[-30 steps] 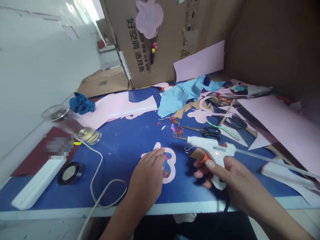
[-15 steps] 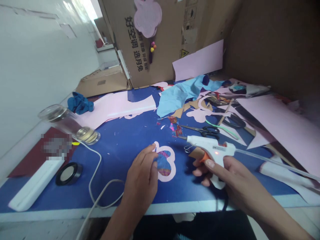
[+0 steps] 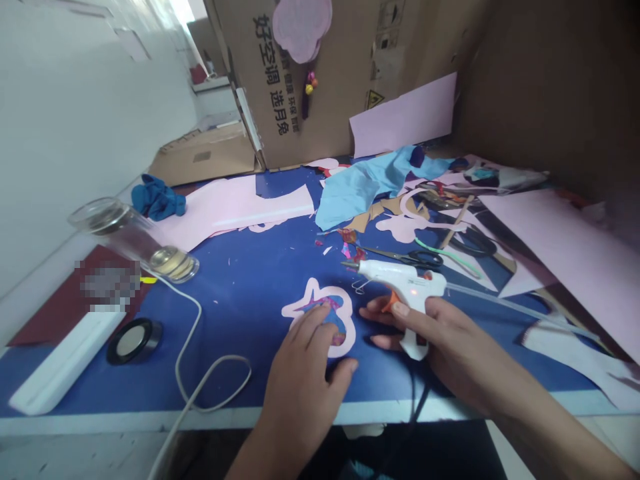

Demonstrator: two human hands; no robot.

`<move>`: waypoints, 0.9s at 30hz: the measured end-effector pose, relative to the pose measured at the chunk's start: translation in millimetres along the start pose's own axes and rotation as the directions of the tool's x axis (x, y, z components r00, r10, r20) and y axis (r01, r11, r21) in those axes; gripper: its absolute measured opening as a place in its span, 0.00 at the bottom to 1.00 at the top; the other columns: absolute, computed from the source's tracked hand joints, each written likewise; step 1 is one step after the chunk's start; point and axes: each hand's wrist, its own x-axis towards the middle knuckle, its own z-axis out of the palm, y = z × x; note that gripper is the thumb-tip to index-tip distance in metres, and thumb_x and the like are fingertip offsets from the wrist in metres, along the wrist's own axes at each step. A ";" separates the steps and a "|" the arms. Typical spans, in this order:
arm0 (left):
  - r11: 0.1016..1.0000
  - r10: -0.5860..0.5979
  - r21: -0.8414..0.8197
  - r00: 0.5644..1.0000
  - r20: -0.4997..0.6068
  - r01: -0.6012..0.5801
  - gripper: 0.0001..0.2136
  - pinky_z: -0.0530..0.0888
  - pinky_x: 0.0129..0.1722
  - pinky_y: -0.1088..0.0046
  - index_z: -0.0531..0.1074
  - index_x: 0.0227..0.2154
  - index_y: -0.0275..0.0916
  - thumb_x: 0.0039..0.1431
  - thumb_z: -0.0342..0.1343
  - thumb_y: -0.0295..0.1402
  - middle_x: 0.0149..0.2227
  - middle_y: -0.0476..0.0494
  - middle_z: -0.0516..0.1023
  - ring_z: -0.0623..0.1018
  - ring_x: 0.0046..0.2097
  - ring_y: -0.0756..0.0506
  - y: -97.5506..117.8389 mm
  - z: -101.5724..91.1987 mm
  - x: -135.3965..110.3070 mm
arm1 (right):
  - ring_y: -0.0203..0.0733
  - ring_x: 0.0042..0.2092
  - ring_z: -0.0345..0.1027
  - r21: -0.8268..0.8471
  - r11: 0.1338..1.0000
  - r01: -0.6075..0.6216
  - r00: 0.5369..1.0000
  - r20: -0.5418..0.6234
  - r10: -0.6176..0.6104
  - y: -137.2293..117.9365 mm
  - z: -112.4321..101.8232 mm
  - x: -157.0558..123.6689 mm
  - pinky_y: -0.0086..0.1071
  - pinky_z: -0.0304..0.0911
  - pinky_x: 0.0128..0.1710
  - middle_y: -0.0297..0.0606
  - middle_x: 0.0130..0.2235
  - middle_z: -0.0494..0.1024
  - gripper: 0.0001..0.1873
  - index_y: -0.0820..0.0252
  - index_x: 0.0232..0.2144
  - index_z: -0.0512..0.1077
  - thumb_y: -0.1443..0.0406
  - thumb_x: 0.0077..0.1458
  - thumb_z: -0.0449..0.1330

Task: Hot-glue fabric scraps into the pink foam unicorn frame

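From the left, a white strip (image 3: 65, 363), glass bottle (image 3: 135, 240), black tape roll (image 3: 134, 341) and white cord (image 3: 189, 402) sit left of the left hand (image 3: 303, 370), its fingers loosely spread over the pink cutout (image 3: 349, 327), whose narrow lobes point left and away. Beside it, the right hand (image 3: 440, 343) grips the glue gun (image 3: 423, 287), nozzle leftward, long axis crosswise, scissors (image 3: 425, 257) just beyond.

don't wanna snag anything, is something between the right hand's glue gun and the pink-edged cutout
Nothing visible except the bent wire under the glue gun; the left hand covers the lower left of the pink-edged cutout.
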 end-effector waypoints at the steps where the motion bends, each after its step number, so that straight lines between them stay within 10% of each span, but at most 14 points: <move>1: 1.000 -0.001 -0.002 1.000 0.001 0.001 0.10 0.78 0.61 0.50 0.73 0.42 0.44 0.61 0.64 0.25 0.64 0.39 0.78 0.77 0.64 0.34 -0.7 0.4 -0.7 | 0.56 0.58 0.77 0.015 1.000 -0.007 1.000 0.001 0.007 0.5 0.4 -1.8 0.39 0.79 0.51 0.48 0.54 0.84 0.22 0.59 0.44 0.85 0.49 0.56 0.75; 27: 0.997 0.078 0.004 0.995 -0.058 -0.078 0.08 0.74 0.65 0.44 0.70 0.44 0.44 0.65 0.60 0.27 0.61 0.37 0.79 0.76 0.66 0.34 5.4 -4.2 4.1 | 0.60 0.63 0.71 0.163 0.984 -0.074 0.996 0.051 0.066 8.6 10.7 -15.8 0.44 0.80 0.51 0.48 0.53 0.83 0.18 0.58 0.42 0.84 0.52 0.57 0.76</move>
